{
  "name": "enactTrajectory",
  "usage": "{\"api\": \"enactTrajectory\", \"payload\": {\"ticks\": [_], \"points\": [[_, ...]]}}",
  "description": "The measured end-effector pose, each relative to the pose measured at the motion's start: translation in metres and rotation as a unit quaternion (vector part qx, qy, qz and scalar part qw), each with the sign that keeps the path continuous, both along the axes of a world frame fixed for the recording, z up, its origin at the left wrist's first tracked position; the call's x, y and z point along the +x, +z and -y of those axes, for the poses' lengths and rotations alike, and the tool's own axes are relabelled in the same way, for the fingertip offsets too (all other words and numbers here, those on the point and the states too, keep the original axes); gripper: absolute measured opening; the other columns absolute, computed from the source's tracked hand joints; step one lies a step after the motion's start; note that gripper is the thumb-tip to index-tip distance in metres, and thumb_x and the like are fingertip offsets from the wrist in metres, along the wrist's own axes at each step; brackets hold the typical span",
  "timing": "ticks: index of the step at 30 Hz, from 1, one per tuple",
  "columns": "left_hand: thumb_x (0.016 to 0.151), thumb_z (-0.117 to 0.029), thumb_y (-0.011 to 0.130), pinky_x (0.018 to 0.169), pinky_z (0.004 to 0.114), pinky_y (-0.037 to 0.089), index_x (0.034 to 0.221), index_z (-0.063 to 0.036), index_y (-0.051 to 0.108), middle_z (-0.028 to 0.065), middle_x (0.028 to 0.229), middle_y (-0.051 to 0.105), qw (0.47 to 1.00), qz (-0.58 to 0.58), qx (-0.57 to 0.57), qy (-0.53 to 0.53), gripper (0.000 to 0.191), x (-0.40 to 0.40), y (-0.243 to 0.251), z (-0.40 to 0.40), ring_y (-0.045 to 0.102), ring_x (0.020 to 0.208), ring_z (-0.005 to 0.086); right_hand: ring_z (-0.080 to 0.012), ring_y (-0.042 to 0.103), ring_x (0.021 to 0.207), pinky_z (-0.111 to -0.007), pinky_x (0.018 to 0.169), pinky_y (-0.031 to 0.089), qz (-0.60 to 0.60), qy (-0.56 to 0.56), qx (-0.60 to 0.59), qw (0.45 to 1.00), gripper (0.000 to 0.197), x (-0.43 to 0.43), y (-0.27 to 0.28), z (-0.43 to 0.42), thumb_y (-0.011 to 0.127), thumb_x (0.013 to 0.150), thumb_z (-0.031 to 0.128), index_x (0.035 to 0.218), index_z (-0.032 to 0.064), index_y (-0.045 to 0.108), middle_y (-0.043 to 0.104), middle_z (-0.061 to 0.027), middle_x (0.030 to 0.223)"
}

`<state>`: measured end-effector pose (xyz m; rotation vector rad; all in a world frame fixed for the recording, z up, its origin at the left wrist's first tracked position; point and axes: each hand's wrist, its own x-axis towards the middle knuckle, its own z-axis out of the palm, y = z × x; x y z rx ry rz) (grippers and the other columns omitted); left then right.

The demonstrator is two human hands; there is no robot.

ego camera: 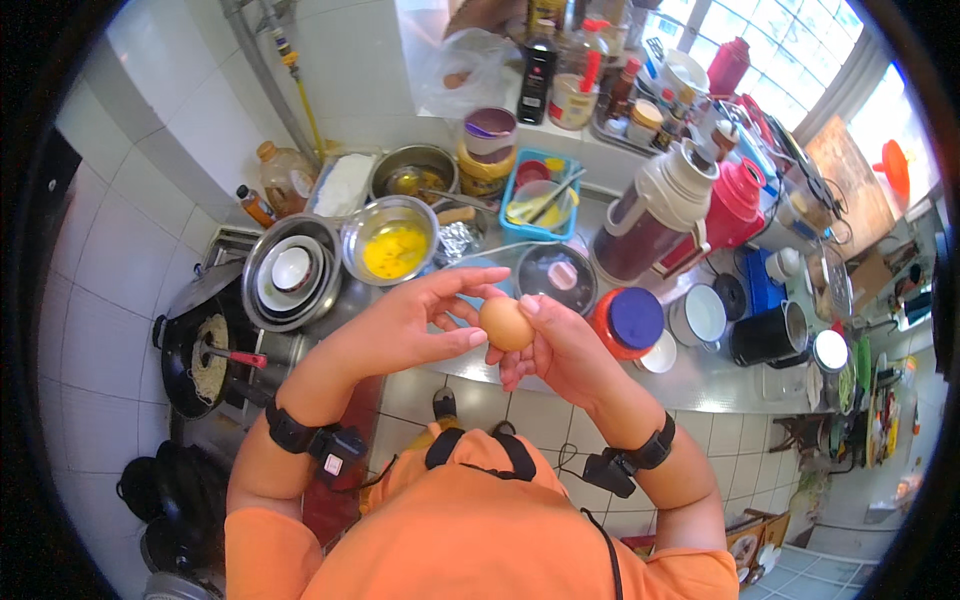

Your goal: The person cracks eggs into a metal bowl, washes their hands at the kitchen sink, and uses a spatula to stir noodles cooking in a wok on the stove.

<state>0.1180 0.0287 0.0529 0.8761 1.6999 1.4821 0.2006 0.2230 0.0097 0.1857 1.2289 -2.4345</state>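
A brown egg (pixel 508 325) is in the fingers of my right hand (pixel 564 343), above the front part of the steel counter. My left hand (pixel 420 319) is beside it, fingers spread and curved around the egg's left side; whether a fingertip touches the shell I cannot tell. Beyond my left hand stands a metal bowl (pixel 352 225) holding yellow beaten egg (pixel 395 249). A stack of white bowls (pixel 291 270) sits in a larger steel basin (pixel 259 244) to the left of it.
At left, a wok (pixel 174 375) on the stove holds noodles (pixel 213 352) and a red-handled spatula (pixel 245 358). Rightward stand a blue-lidded red jar (pixel 636 319), a vacuum flask (pixel 645 210) and a white mug (pixel 697 315). Behind are a blue basket (pixel 512 219) and a dark-lidded pan (pixel 532 277).
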Motion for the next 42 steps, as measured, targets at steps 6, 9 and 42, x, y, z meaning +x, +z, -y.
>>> {"api": "enactTrajectory", "payload": {"ticks": [6, 9, 42], "points": [[0.081, -0.005, 0.061, 0.093, 0.03, 0.04, 0.124, 0.0, 0.045, 0.0083, 0.121, 0.05, 0.997, 0.081, -0.002, -0.007, 0.047, -0.041, -0.01, 0.045, 0.05, 0.108, 0.0147, -0.019, 0.06, 0.055, -0.028, 0.052, 0.051, -0.004, 0.066, 0.063, 0.996, 0.045, -0.047, 0.008, 0.043, 0.046, 0.089, 0.045, 0.099, 0.0015, 0.047, 0.061, -0.0145, 0.076], [0.08, -0.003, 0.061, 0.094, 0.031, 0.039, 0.122, 0.0003, 0.046, 0.0087, 0.12, 0.05, 0.993, 0.108, 0.0, -0.038, 0.044, -0.057, -0.024, 0.057, 0.05, 0.109, 0.0153, -0.0175, 0.06, 0.053, -0.027, 0.048, 0.051, -0.001, 0.062, 0.08, 0.995, 0.048, -0.059, 0.003, 0.058, 0.044, 0.089, 0.047, 0.096, 0.0001, 0.051, 0.062, -0.014, 0.074], [0.077, -0.009, 0.065, 0.067, 0.024, 0.05, 0.112, -0.0001, 0.045, 0.0089, 0.098, 0.057, 0.965, 0.083, -0.172, -0.181, 0.041, 0.023, -0.105, -0.142, 0.059, 0.082, 0.0121, -0.0351, 0.057, 0.083, -0.04, 0.069, 0.046, -0.018, -0.185, 0.507, 0.842, 0.031, 0.089, -0.037, -0.06, 0.06, 0.075, 0.012, 0.101, 0.0019, 0.047, 0.056, -0.0198, 0.091]]}}
